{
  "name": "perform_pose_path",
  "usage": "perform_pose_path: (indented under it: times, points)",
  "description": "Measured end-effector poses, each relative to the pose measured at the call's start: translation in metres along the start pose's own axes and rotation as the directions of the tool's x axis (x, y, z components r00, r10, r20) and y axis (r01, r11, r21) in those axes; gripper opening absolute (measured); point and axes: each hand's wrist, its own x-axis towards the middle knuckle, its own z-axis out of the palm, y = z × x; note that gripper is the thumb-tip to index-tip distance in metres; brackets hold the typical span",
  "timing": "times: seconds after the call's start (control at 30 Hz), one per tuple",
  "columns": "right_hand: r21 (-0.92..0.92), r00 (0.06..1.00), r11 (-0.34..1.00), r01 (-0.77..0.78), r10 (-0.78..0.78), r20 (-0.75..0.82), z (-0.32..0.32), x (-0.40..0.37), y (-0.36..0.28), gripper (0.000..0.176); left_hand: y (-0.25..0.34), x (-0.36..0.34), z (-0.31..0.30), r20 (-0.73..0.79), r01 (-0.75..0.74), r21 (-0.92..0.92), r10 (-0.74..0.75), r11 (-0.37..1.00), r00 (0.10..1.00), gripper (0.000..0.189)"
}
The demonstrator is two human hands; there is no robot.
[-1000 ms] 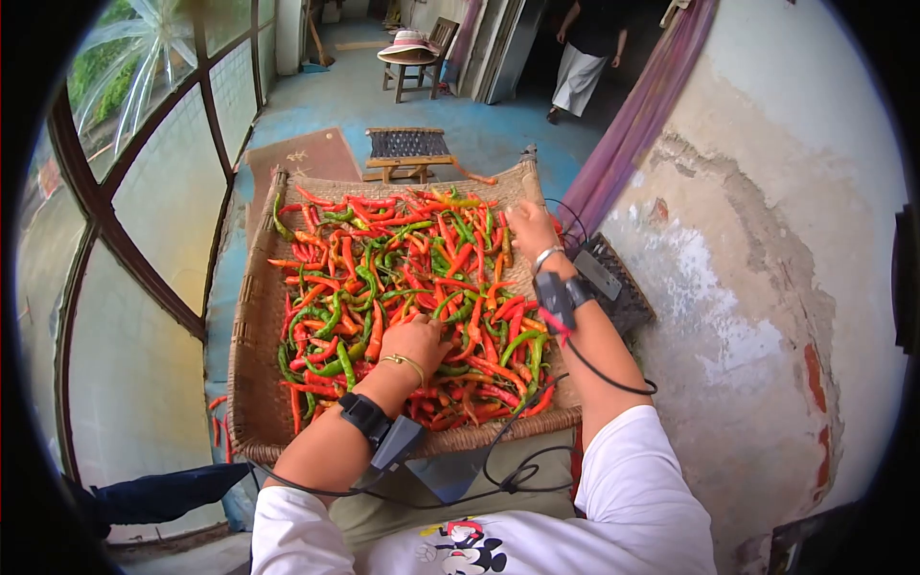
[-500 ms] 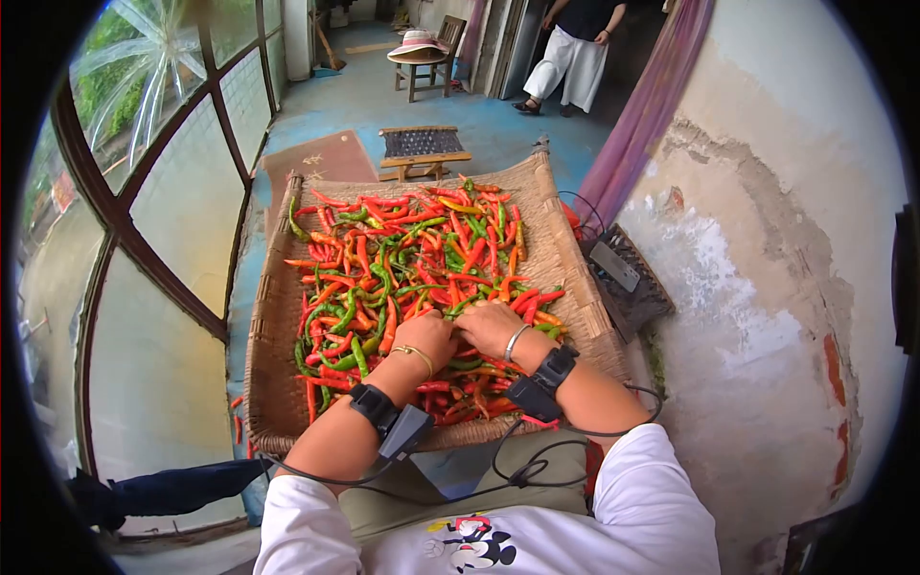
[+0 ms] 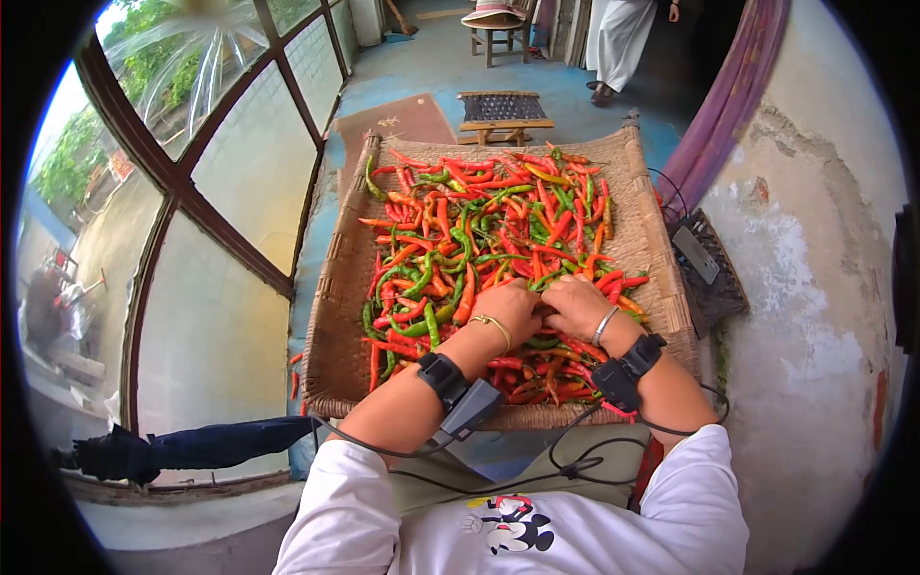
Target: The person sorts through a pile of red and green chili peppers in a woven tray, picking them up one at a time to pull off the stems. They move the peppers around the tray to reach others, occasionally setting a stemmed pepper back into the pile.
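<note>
Through the head camera I see red, orange and green chili peppers (image 3: 443,218) heaped together in a shallow woven tray (image 3: 335,249) at the centre of the frame. The left hand (image 3: 508,311) and the right hand (image 3: 575,305) meet low over the heap, fingers curled inward and nearly touching; the fingertips are hidden, so I can't tell whether either one grips a pepper.

The colours lie mixed and I can make out no separate piles in the tray, so I'd judge that much is left to handle; how much is done, I can't tell. A few loose peppers (image 3: 295,376) lie outside the tray, at its left.

A low stool (image 3: 500,107) stands beyond the far edge on the blue-stained floor (image 3: 565,131). At the top of the frame a hat (image 3: 494,13) rests on a chair, and another person (image 3: 621,48) stands near a purple curtain (image 3: 733,86). Framed windows (image 3: 216,287) fill the left; a flaking wall (image 3: 795,278) fills the right.
</note>
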Motion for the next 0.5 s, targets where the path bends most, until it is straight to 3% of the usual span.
perform_pose_path:
  times: [0.03,0.07,0.13,0.17,0.2,0.23,0.27,0.33,0.4,0.47,0.5]
  points:
    - [0.021,0.996,0.999,0.031,-0.029,-0.081,0.001,-0.001,0.003,0.017,-0.003,0.002,0.001,-0.103,-0.037,-0.065,0.030,0.997,0.994,0.022]
    - [0.047,0.976,0.996,0.077,-0.065,-0.209,0.002,0.000,0.004,0.015,-0.006,0.001,0.002,-0.094,-0.021,-0.065,0.015,0.998,0.995,0.022]
    - [0.285,0.935,0.952,0.115,-0.007,-0.356,-0.005,0.005,0.003,0.017,-0.004,0.001,-0.023,-0.094,0.038,-0.258,-0.064,0.965,0.993,0.021]
    - [0.464,0.938,0.883,0.074,0.097,-0.333,-0.013,0.000,-0.001,0.019,-0.004,0.000,-0.025,-0.094,0.052,-0.253,-0.078,0.966,0.993,0.021]
    - [0.595,0.932,0.801,0.068,0.162,-0.325,-0.017,-0.003,-0.002,0.020,-0.002,0.000,-0.026,-0.142,0.034,-0.379,-0.095,0.925,0.985,0.020]
    - [0.688,0.929,0.723,0.055,0.215,-0.300,-0.022,-0.003,-0.004,0.020,-0.003,0.003,-0.030,-0.195,0.002,-0.495,-0.114,0.869,0.974,0.020]
    - [0.776,0.928,0.630,0.034,0.269,-0.259,-0.023,-0.005,-0.007,0.019,-0.006,0.003,-0.031,-0.194,0.013,-0.492,-0.124,0.871,0.973,0.020]
    - [0.763,0.945,0.644,0.053,0.215,-0.247,-0.021,-0.006,-0.003,0.019,-0.006,0.005,-0.038,-0.111,0.034,-0.562,-0.116,0.826,0.987,0.022]
    - [0.759,0.956,0.647,0.073,0.173,-0.239,-0.017,-0.008,-0.006,0.020,-0.007,0.003,-0.051,-0.067,0.024,-0.466,-0.062,0.884,0.996,0.022]
    - [0.667,0.990,0.745,-0.012,0.104,-0.098,-0.021,-0.008,-0.009,0.018,-0.009,-0.001,-0.063,-0.036,-0.027,-0.394,0.014,0.919,0.999,0.023]
    - [0.583,0.990,0.812,0.007,0.077,-0.120,-0.019,-0.008,-0.008,0.014,-0.014,-0.001,-0.064,-0.022,-0.024,-0.391,0.017,0.920,1.000,0.023]
